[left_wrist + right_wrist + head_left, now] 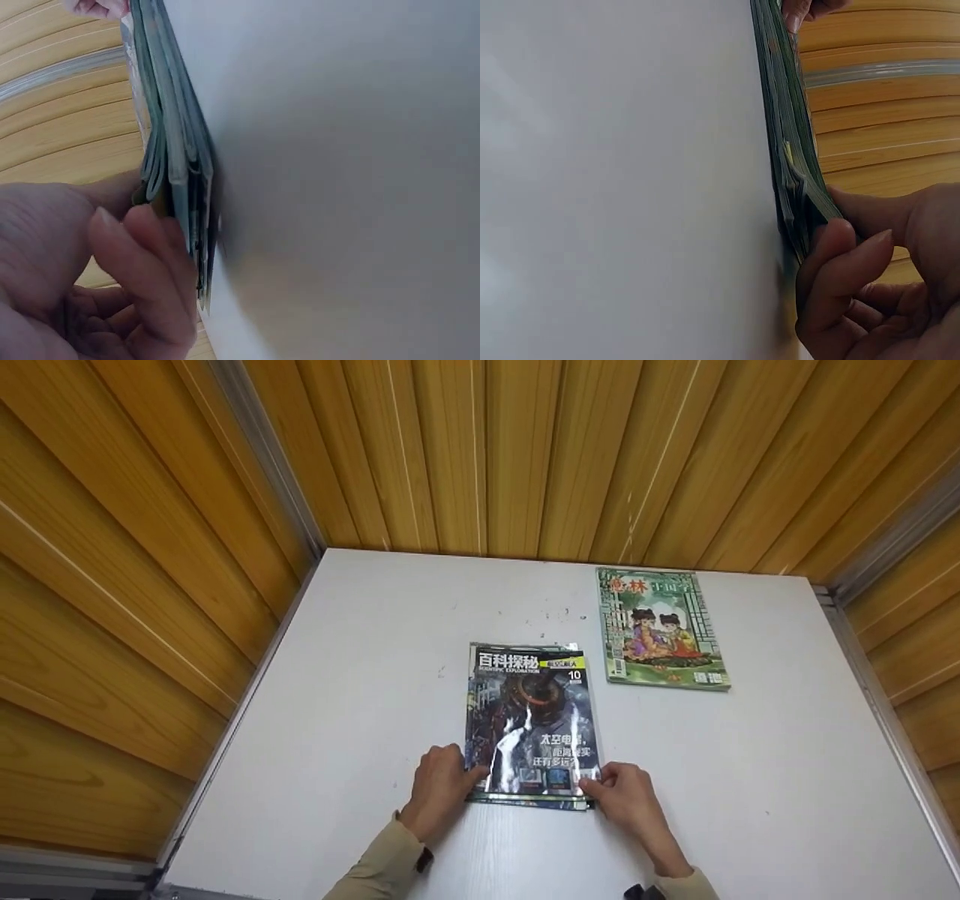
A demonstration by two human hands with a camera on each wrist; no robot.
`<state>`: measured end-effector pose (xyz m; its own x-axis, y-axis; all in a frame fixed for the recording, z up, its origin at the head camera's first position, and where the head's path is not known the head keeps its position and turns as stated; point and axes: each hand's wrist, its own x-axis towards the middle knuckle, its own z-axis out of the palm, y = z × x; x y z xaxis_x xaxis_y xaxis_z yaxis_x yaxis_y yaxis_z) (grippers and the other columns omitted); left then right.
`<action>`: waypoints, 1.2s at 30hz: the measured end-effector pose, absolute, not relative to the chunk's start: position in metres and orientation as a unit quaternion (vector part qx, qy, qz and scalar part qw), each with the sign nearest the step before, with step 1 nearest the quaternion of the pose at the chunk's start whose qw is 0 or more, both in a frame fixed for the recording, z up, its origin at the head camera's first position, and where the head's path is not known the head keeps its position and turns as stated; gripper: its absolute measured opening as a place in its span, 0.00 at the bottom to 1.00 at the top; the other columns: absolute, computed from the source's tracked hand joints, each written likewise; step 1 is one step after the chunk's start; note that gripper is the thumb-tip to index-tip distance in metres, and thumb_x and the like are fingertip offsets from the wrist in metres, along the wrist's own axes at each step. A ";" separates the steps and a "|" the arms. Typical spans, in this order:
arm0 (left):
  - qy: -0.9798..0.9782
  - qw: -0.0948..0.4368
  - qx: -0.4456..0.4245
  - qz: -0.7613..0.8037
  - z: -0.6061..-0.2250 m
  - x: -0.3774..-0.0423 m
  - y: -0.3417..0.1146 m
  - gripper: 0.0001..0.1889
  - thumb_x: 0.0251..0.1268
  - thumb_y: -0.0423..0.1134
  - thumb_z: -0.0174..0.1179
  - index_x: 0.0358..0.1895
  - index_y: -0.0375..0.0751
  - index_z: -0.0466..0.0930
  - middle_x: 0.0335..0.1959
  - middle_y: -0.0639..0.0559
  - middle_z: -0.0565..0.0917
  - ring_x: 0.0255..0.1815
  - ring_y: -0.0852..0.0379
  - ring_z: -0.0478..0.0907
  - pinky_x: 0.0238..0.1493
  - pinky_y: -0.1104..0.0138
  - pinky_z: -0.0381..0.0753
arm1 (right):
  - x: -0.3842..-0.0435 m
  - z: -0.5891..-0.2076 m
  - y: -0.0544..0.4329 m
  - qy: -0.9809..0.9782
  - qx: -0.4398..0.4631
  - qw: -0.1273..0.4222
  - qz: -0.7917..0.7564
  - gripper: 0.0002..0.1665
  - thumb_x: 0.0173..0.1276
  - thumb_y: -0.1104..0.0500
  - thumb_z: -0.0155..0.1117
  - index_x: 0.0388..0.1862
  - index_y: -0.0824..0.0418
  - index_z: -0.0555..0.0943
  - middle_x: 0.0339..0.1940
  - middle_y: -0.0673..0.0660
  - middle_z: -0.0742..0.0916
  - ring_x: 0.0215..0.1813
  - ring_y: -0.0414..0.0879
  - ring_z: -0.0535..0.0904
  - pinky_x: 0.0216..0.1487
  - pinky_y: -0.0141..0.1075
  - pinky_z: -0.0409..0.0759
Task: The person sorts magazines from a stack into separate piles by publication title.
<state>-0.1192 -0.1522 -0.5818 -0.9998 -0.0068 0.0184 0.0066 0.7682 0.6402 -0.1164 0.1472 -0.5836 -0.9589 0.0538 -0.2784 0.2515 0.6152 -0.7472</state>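
A small stack of magazines (517, 720) lies on the white table, the top one with a dark, glossy cover. At its lower left edge my left hand (439, 787) grips the stack, thumb over the cover and fingers bent against the side. My right hand (624, 795) pinches the lower right corner the same way. In the left wrist view the left hand (112, 277) is beside the layered page edges (172, 112), which are slightly uneven. The right wrist view has the right hand (877, 277) with its thumb on top of the layers and curled fingers at the edge.
Farther back on the right lies another pile of magazines (664, 634) with a green illustrated cover. Yellow wood-grain panels (510, 457) wall the white table (337, 697) at the back and sides. Metal frame bars (270, 457) stand at the corners.
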 end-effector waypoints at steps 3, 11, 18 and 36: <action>-0.953 0.017 0.013 -0.301 -0.574 -0.115 -0.148 0.26 0.58 0.49 0.83 0.19 0.46 0.71 0.16 0.63 0.60 0.17 0.64 0.57 0.18 0.64 0.60 | -0.114 -0.581 0.147 0.887 0.089 0.117 -0.437 0.12 0.71 0.59 0.76 0.31 0.65 0.85 0.21 0.53 0.83 0.22 0.43 0.75 0.24 0.33 0.70; -0.960 0.051 0.008 -0.274 -0.570 -0.107 -0.142 0.23 0.58 0.46 0.83 0.22 0.40 0.77 0.16 0.62 0.60 0.17 0.64 0.57 0.18 0.67 0.56 | -0.110 -0.577 0.145 0.884 0.092 0.111 -0.445 0.10 0.72 0.61 0.74 0.38 0.70 0.87 0.22 0.54 0.84 0.21 0.43 0.78 0.23 0.32 0.73; -0.965 0.015 0.007 -0.261 -0.562 -0.101 -0.136 0.34 0.61 0.50 0.81 0.15 0.53 0.59 0.16 0.63 0.53 0.17 0.64 0.52 0.17 0.66 0.56 | -0.105 -0.570 0.143 0.902 0.088 0.083 -0.413 0.14 0.70 0.59 0.77 0.29 0.67 0.85 0.20 0.53 0.83 0.23 0.44 0.74 0.25 0.31 0.69; -0.922 -0.040 0.000 -0.386 -0.567 -0.100 -0.127 0.14 0.70 0.37 0.74 0.27 0.40 0.80 0.17 0.58 0.76 0.19 0.65 0.68 0.19 0.72 0.63 | -0.097 -0.563 0.140 0.886 0.118 0.031 -0.448 0.07 0.71 0.65 0.73 0.39 0.71 0.86 0.22 0.55 0.86 0.22 0.43 0.81 0.21 0.28 0.72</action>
<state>-0.1001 -0.1274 -0.5670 -0.9968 0.0309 -0.0735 -0.0307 0.7024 0.7111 -0.0966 0.1403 -0.5628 -0.9703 0.1803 -0.1611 0.2366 0.5715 -0.7858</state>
